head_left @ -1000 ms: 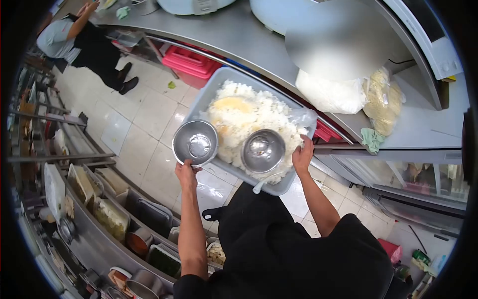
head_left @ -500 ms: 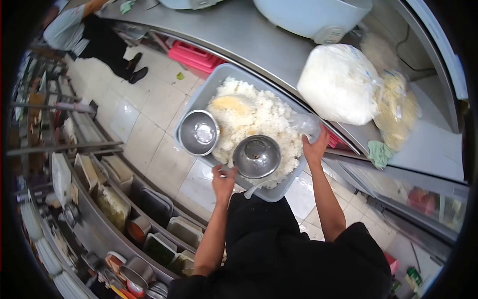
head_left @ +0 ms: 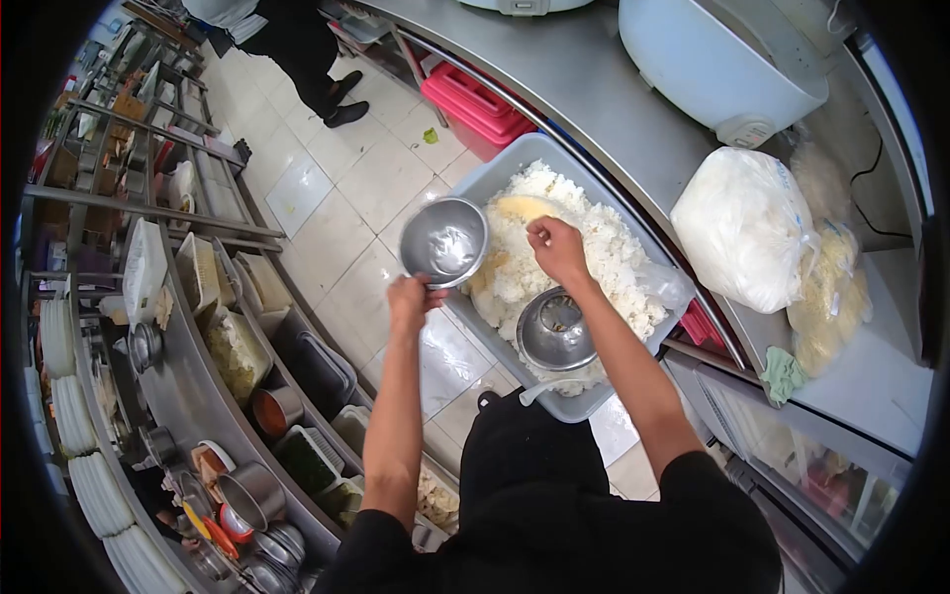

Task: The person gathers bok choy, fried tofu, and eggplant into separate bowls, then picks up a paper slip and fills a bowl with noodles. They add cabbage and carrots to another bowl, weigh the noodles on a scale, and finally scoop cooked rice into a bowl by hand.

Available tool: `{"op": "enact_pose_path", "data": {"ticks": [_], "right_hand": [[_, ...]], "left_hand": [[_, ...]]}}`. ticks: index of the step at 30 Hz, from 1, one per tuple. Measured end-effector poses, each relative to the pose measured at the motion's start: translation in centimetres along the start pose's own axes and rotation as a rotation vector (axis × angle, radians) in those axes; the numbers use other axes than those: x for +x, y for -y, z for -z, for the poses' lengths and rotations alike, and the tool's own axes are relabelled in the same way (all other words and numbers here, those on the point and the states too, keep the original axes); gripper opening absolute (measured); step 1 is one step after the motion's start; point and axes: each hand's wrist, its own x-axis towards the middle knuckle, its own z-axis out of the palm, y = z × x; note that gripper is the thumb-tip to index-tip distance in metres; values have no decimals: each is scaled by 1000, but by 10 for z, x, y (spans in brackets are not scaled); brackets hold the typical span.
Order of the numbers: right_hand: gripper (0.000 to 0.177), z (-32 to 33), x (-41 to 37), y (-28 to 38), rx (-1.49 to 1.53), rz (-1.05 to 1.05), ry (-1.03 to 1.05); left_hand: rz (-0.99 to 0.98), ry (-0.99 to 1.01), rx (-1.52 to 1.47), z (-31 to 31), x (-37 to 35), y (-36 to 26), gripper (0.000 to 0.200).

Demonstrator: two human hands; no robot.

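Observation:
My left hand (head_left: pixel 411 300) grips the lower rim of a shiny metal bowl (head_left: pixel 444 242), which is at the left edge of a grey tub (head_left: pixel 495 170) full of white rice (head_left: pixel 606 235). Over the rice is my right hand (head_left: pixel 556 246), its fingers curled beside a yellowish patch (head_left: pixel 528 207); whatever it may hold is too small to make out. A second metal bowl (head_left: pixel 556 332) rests on the rice under my right forearm. A clear plastic bag (head_left: pixel 665 284) and a pale handle (head_left: pixel 547 389) lie at the tub's edges.
A steel counter (head_left: pixel 584 84) bears a white cooker (head_left: pixel 708 69), a full white bag (head_left: pixel 742 230) and a green cloth (head_left: pixel 783 375). Below it is a red box (head_left: pixel 475 107). Another person (head_left: pixel 297 54) stands at the upper left. Food containers (head_left: pixel 235 351) line the left side.
My left hand has taken hold of the metal bowl's rim. My right hand has left the tub's right edge and moved in over the rice. The view has shifted, so the scene sits further right.

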Motion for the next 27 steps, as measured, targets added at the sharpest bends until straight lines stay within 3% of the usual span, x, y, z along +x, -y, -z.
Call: {"op": "enact_pose_path", "data": {"ticks": [2,4,8,10,11,14,15,17,21,23,24,27], "right_hand": [[13,-24,28,-14,-45,10,57],[21,-51,49,-12,-175,-59,336],[32,-104,57,6,-368,34,383],[41,-127,58,12,-377,-85,319],[28,-136,57,10,-421,-15,315],[17,-145,64,-5,-387,-76,411],[17,-141,65,-8,-391,-71,422],[16,-116,71,-4,-103,57,52],[31,-39,81,10,-207,107,10],[46,-11,84,2,252,-297,270],[46,3,81,-2,244,-292,260],[44,45,66,-10,652,-251,324]], "left_hand": [[-8,-57,83,26,-12,-31,16],[-91,-86,149,54,-28,-55,16],[-210,-151,189,104,-41,-64,12],[-197,-191,187,114,-49,-60,12],[-184,-219,181,117,-52,-57,12],[-143,-214,132,113,-62,-40,11],[-114,-228,131,110,-64,-32,10],[-75,-192,93,95,-67,-18,11],[-10,-64,17,50,-50,4,15],[7,-18,2,28,-35,13,16],[14,2,-5,19,-28,16,15],[53,24,1,-1,-1,32,11]]}}
